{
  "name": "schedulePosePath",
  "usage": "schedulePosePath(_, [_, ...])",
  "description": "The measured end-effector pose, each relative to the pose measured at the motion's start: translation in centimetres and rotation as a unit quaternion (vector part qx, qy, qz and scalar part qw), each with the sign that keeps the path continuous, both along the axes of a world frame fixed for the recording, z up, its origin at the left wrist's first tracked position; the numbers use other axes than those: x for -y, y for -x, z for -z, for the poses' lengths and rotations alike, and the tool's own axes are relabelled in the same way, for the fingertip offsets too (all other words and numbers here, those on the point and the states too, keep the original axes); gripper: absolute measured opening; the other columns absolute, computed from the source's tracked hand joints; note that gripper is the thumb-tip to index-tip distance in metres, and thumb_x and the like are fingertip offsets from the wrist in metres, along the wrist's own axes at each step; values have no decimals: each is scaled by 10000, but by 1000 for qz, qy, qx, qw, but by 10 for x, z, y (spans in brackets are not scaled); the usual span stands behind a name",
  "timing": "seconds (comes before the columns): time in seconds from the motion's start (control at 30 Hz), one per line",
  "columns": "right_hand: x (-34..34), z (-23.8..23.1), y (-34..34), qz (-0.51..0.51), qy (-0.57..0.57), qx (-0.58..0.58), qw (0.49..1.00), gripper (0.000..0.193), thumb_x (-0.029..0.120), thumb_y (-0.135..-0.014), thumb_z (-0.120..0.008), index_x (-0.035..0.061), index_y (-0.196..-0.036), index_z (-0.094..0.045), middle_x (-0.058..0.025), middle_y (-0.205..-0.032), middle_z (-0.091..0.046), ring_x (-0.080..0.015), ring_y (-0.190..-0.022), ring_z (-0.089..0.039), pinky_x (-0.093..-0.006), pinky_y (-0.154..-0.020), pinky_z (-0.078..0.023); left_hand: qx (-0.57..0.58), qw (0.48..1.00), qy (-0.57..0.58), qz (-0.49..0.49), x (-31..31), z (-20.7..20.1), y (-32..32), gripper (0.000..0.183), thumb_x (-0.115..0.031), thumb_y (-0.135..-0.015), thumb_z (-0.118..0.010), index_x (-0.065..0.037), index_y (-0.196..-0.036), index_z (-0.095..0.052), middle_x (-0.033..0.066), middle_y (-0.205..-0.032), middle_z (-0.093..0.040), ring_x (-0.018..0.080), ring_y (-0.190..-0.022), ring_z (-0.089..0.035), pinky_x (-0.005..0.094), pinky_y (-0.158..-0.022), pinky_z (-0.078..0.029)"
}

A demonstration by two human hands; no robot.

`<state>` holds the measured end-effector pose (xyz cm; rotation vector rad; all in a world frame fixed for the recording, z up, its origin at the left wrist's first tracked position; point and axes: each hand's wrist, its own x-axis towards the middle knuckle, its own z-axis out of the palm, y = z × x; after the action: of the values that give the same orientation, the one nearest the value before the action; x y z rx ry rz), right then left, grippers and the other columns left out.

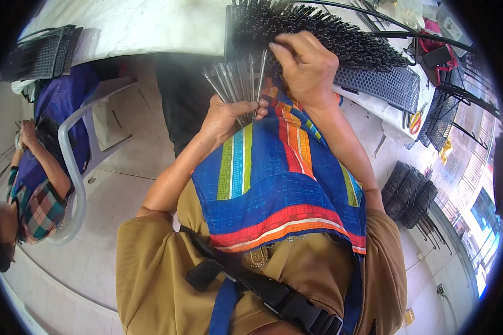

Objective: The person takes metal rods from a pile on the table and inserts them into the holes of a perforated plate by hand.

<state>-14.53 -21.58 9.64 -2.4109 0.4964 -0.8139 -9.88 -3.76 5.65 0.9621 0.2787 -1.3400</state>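
Observation:
My left hand (227,118) is closed around the lower ends of a fanned bunch of thin silvery sticks (233,81), held upright above my lap. One stick stands a little apart on the bunch's right side. Just right of its tip, my right hand (308,64) is raised with thumb and forefinger pinched together; what lies between them, if anything, is too small to make out. Behind that hand, a perforated metal rack (383,86) on the table is packed with dark, thin upright rods (313,25). A blue cloth with coloured stripes (262,190) covers my lap.
The white-covered table (151,28) runs along the far side, with another perforated rack (44,53) at its left. A co-worker (39,190) sits at left by a grey plastic chair (75,162). Scissors (414,123) hang at the table's right end. Dark mesh racks (411,192) stand on the floor.

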Motion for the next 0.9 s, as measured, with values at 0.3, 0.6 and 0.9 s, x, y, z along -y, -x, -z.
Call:
schedulePosePath(0.3, [-2,17,37,-24,-563,-122,817,77,53,-797,-731,13,-783,-667,-2,-597,-588,-36,-472,-458,-190,-429,-329,-4,999,29,26,5,-4,9,321,68,-842,-609,35,-1160,-581,197,-1007,-670,276,-876,-690,383,-775,-599])
schedulePosePath(0.6, [11,-5,18,42,-364,142,920,114,-25,-778,-725,9,-886,-713,-11,-784,-654,-49,-655,-544,-188,-583,-416,27,999,-22,23,2,4,10,246,26,-885,-586,97,-1121,-581,216,-1006,-671,295,-888,-693,396,-775,-606])
schedulePosePath(0.9, [15,6,12,9,-268,132,954,114,-6,-753,-740,-1,-864,-716,-51,-816,-668,-102,-737,-608,-225,-661,-468,28,999,-14,26,3,3,6,230,51,-865,-587,89,-1091,-606,213,-978,-683,279,-839,-701,356,-757,-600])
